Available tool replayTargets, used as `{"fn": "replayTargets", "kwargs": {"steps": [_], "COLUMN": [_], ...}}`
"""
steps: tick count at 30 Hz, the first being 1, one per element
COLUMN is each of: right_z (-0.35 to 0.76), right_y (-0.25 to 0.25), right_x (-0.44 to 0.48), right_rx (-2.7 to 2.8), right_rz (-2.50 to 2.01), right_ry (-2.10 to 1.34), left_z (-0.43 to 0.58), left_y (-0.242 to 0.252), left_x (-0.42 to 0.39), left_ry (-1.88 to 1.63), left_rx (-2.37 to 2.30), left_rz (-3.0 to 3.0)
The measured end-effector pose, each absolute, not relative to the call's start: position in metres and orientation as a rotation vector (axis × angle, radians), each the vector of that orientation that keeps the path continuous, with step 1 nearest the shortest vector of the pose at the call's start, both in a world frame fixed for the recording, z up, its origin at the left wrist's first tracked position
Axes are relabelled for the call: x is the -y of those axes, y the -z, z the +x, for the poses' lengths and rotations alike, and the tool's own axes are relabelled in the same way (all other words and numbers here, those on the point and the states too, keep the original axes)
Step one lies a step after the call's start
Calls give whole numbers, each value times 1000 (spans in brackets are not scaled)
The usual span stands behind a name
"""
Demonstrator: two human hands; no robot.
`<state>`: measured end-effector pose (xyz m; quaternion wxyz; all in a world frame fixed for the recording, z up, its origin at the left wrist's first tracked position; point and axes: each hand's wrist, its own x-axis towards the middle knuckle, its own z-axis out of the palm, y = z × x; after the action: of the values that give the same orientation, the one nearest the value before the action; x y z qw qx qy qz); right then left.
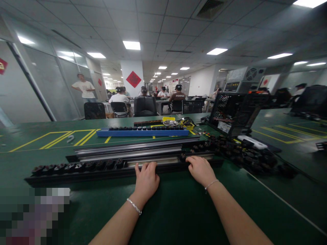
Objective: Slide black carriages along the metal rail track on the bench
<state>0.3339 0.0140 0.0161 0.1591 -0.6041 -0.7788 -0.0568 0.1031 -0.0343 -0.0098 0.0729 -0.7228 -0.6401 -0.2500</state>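
A long black rail (76, 172) lies across the green table in front of me, with a row of small black parts seated along its left half. Behind it run metal rails (133, 149). My left hand (146, 179) rests on the rail's front edge near the middle, fingers curled over it. My right hand (200, 169) lies further right on the same rail, fingers bent down onto it beside a small black part (183, 157). Whether either hand pinches a part is hidden by the fingers.
A blue tray (143, 132) of black parts sits further back, with a metal bowl (170, 123) and yellow box behind it. A heap of loose black parts (245, 154) and a black open case (233, 114) lie right. Seated people work at far desks.
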Motion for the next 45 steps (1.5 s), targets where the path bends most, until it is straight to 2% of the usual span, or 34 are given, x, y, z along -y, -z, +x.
{"fn": "replayTargets", "kwargs": {"steps": [45], "right_z": [354], "right_y": [-21], "right_x": [-20], "right_rx": [2140], "right_rz": [-1891], "right_ry": [135], "left_z": [102], "left_y": [10], "left_x": [34], "left_ry": [763], "left_rx": [1929], "left_rz": [-2171]}}
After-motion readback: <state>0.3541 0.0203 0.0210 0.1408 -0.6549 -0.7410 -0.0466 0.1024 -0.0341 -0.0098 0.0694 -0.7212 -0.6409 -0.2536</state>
